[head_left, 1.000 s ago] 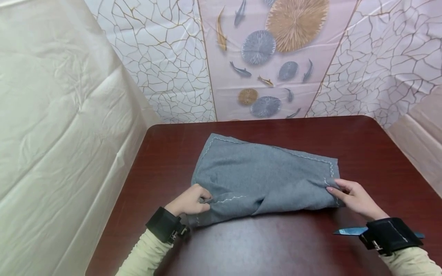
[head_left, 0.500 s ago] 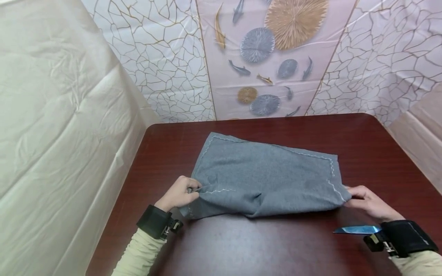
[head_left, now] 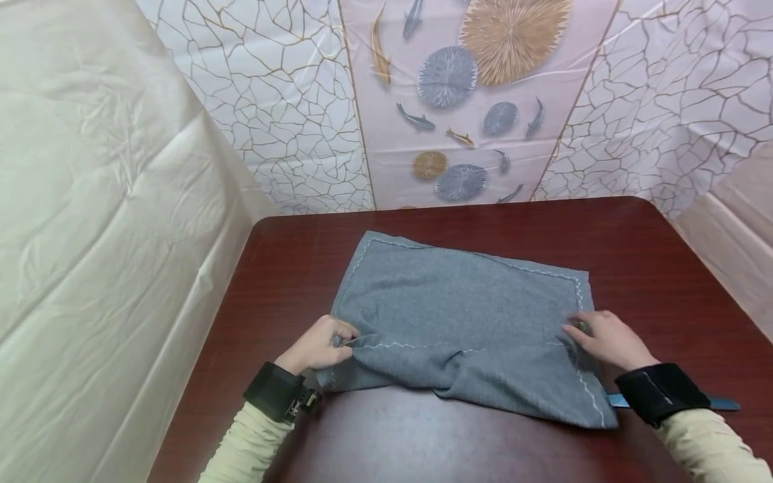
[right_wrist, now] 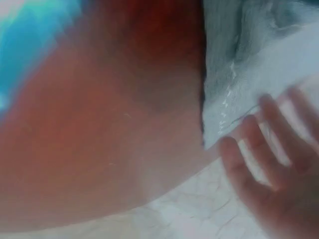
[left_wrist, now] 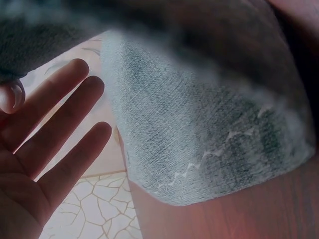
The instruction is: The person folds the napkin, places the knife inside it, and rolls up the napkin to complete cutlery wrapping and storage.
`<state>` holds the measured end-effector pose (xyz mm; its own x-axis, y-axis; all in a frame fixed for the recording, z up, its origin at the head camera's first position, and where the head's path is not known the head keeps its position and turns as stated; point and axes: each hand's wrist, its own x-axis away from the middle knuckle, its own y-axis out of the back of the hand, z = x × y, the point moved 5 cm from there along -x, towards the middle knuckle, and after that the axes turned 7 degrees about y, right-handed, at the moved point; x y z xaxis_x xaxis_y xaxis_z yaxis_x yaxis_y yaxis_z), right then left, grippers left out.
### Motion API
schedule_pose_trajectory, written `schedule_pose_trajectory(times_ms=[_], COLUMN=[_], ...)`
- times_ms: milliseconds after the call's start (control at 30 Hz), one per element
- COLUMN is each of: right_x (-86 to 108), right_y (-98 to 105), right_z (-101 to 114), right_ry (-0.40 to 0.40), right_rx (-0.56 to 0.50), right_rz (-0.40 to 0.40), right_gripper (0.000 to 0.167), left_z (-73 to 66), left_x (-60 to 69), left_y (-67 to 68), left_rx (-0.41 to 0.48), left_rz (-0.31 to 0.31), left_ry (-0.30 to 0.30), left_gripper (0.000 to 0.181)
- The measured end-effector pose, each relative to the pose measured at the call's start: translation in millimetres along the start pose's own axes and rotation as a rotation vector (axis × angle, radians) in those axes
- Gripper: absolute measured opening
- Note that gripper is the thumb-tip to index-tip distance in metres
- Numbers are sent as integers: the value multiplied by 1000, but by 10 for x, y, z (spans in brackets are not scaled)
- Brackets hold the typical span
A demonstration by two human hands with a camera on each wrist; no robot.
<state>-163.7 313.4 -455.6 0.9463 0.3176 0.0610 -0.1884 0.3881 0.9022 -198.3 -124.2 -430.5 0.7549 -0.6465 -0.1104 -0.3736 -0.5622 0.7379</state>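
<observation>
A grey cloth (head_left: 459, 288) with a white zigzag-stitched hem lies on the dark red-brown table (head_left: 290, 268). Its near part is gathered and wrinkled, and the near right corner spreads toward the front. At the cloth's left side my left hand (head_left: 320, 342) pinches the hem between thumb and forefinger; its other fingers are extended below in the left wrist view. My right hand (head_left: 612, 339) pinches the cloth near its right edge. In the right wrist view the fingers (right_wrist: 264, 144) look straight and blurred beside the cloth, with the thumb out of sight.
A flat, glossy blue, pointed thing (head_left: 723, 404) lies on the table, partly hidden by my right wrist's black band (head_left: 663, 394). A pale sheet (head_left: 121, 268) hangs along the left, and a patterned curtain (head_left: 447, 134) stands behind the table.
My right hand moved outward and nearer me, then back left and up over the cloth. The cloth's near right corner now spreads forward. The left hand shifted left, then slightly back right.
</observation>
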Motion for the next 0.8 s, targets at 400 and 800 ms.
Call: schedule_pose_trajectory(times_ms=[400,800], right_x=[-630,-1037], right_y=[-146,-124], right_z=[-98,130], right_ry=[-46,144], right_rx=[200,225], right_rz=[166,3], right_gripper=[61,44], left_z=[-1,3], left_x=[-25,-117], left_y=[-49,4], left_rx=[-22,-66], left_rz=[11,-41], left_ry=[13,25], left_gripper=[34,35])
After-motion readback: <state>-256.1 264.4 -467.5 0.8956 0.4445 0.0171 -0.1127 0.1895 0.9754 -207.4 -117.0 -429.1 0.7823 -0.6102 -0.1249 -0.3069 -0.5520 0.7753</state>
